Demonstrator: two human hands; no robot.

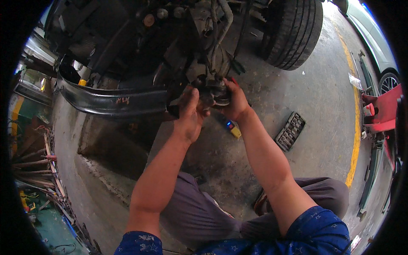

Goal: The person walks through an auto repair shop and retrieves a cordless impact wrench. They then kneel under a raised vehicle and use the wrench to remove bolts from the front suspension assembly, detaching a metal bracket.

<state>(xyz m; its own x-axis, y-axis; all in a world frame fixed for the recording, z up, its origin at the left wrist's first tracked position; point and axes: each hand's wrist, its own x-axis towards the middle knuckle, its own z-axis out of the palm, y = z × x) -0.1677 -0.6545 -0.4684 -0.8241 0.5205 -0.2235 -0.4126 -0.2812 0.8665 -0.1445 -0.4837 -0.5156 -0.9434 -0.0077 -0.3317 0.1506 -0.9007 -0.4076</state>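
Both my arms reach forward to a dark, round, pulley-like metal part point(220, 94) below the front of a vehicle. My left hand point(189, 108) is closed on its left side, thumb up and fingers curled beneath. From the right, my right hand point(236, 102) grips the same part, with a small red piece point(233, 80) showing by its fingers. Greyish hoses or pipes point(225, 27) come down to the part from above. Left of my left hand, a glossy black curved beam point(123, 102) ends close to my wrist. How the part is fastened is hidden by my fingers.
A tyre point(294, 34) stands at the upper right. On the floor lie a socket case point(290, 131) and a small yellow device point(233, 128) with a blue light. A sunken pit point(114, 136) opens at left. Red equipment point(384, 110) and another car point(374, 34) are far right.
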